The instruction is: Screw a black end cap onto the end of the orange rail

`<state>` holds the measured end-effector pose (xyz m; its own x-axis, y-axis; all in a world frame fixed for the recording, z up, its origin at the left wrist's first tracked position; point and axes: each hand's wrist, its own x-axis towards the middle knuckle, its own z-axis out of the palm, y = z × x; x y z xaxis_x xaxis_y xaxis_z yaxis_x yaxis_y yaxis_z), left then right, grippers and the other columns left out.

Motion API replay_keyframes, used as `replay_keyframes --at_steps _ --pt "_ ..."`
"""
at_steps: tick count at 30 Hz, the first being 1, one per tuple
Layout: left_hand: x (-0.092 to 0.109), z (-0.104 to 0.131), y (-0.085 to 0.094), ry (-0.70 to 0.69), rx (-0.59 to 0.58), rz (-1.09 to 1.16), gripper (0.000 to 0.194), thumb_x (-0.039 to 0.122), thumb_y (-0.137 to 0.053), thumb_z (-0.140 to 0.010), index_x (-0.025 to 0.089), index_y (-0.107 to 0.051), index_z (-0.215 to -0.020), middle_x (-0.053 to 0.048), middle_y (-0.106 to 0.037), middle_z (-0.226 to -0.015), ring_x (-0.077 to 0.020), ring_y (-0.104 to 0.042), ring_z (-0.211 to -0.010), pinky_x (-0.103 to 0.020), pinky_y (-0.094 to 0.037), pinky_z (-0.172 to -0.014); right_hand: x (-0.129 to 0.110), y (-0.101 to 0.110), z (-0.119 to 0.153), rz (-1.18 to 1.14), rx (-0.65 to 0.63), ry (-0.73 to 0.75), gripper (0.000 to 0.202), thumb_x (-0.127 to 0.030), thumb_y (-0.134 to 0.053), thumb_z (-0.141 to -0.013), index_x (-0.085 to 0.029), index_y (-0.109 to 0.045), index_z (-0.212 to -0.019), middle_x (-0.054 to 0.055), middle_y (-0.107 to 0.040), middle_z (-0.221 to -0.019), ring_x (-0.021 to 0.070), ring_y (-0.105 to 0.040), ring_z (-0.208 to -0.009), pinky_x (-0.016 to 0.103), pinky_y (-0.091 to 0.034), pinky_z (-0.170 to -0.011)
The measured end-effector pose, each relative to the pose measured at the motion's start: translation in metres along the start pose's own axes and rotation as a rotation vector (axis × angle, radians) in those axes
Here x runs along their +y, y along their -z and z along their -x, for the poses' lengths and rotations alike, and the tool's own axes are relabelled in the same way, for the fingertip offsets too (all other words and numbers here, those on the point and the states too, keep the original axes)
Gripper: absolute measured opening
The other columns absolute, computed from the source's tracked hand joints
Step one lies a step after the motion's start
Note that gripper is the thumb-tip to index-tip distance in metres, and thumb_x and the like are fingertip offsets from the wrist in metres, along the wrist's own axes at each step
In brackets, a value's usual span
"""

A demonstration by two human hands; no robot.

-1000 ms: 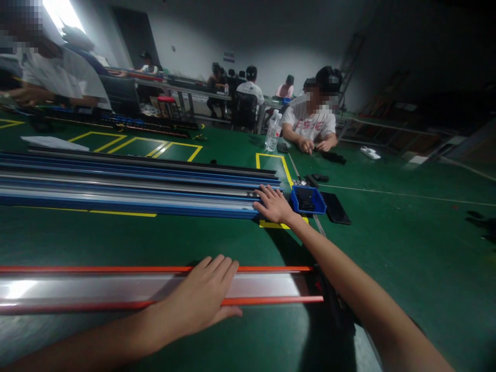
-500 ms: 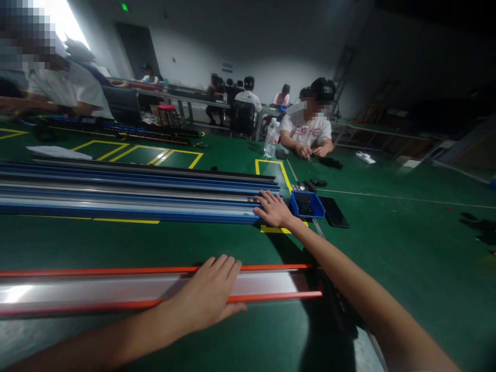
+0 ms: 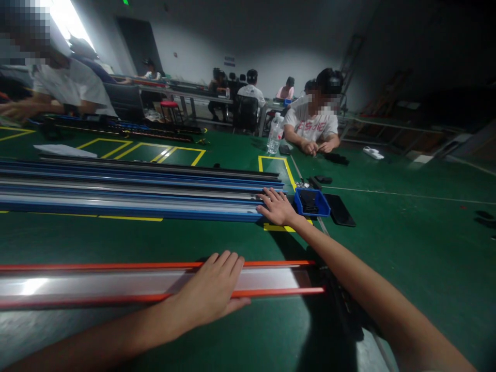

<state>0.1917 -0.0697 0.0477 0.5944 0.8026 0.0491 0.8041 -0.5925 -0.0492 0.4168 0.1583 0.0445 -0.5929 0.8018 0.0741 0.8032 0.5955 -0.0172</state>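
My left hand [image 3: 211,290] lies across a long silver channel rail with orange edges [image 3: 267,280]. Its fingers are together and bent over the far orange edge, with the thumb at the near edge, so the hand is closed on the rail. Farther up the table, my right hand [image 3: 278,208] rests with fingers spread on the right ends of several long blue and silver rails [image 3: 186,205] lying side by side. That hand is open. A blue bin [image 3: 326,208] with small black parts in it stands just right of the right hand.
A black phone-like slab [image 3: 341,212] lies beside the bin. Beyond are a water bottle [image 3: 275,135], white papers [image 3: 64,150] and yellow tape marks on the green table [image 3: 406,243]. A co-worker [image 3: 312,124] sits across the table, another person [image 3: 72,85] at far left.
The view has shifted slightly, so the table things appear a little farther right and higher. Both hands keep their places on the rails.
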Motion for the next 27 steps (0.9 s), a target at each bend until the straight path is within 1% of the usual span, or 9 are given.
replay_keyframes --at_steps 6,11,15,20,24,27 --pt "-0.001 0.001 -0.003 0.005 0.003 0.02 0.075 0.073 -0.044 -0.097 0.011 -0.064 -0.135 -0.024 -0.069 -0.126 -0.0391 -0.063 -0.115 -0.051 -0.05 -0.094 -0.001 0.001 0.0 0.012 -0.012 -0.006 0.069 -0.063 -0.026 -0.108 -0.023 -0.043 -0.161 0.01 -0.025 -0.175 0.0336 -0.019 -0.162 0.057 -0.019 -0.128" --pt "0.003 0.002 0.004 0.029 -0.041 0.041 0.071 0.068 -0.046 -0.099 0.009 -0.064 -0.135 -0.022 -0.068 -0.123 -0.0373 -0.063 -0.109 -0.051 -0.051 -0.092 -0.002 0.003 0.001 0.014 -0.012 -0.008 0.067 -0.061 -0.029 -0.109 -0.023 -0.043 -0.161 0.01 -0.026 -0.175 0.0337 -0.019 -0.162 0.057 -0.02 -0.128" --pt "0.006 0.003 0.004 0.066 -0.076 0.056 0.071 0.066 -0.046 -0.101 0.01 -0.06 -0.143 -0.021 -0.067 -0.13 -0.0373 -0.06 -0.117 -0.053 -0.048 -0.099 -0.002 0.003 0.002 0.029 -0.005 -0.01 0.066 -0.061 -0.03 -0.108 -0.023 -0.044 -0.161 0.009 -0.027 -0.175 0.0325 -0.021 -0.161 0.055 -0.02 -0.128" --pt "0.005 0.003 0.002 0.063 -0.09 0.088 0.074 0.067 -0.041 -0.102 0.01 -0.058 -0.145 -0.021 -0.065 -0.135 -0.039 -0.058 -0.122 -0.055 -0.046 -0.101 -0.002 0.003 0.002 0.026 0.005 -0.018 0.066 -0.062 -0.03 -0.108 -0.024 -0.045 -0.16 0.008 -0.027 -0.175 0.0325 -0.021 -0.161 0.055 -0.019 -0.129" --pt "0.003 0.001 0.008 0.062 -0.103 0.093 0.071 0.066 -0.044 -0.101 0.009 -0.059 -0.142 -0.02 -0.066 -0.128 -0.0367 -0.06 -0.115 -0.052 -0.047 -0.097 -0.003 0.003 0.002 0.006 -0.007 -0.023 0.065 -0.06 -0.031 -0.108 -0.023 -0.045 -0.16 0.009 -0.028 -0.175 0.0331 -0.021 -0.161 0.055 -0.018 -0.129" --pt "0.001 0.0 0.013 0.041 -0.093 0.082 0.069 0.066 -0.045 -0.101 0.01 -0.06 -0.138 -0.018 -0.067 -0.123 -0.0354 -0.06 -0.109 -0.051 -0.049 -0.092 -0.001 0.0 0.001 -0.006 -0.015 -0.027 0.066 -0.06 -0.031 -0.108 -0.023 -0.041 -0.162 0.009 -0.024 -0.176 0.033 -0.018 -0.162 0.056 -0.016 -0.129"
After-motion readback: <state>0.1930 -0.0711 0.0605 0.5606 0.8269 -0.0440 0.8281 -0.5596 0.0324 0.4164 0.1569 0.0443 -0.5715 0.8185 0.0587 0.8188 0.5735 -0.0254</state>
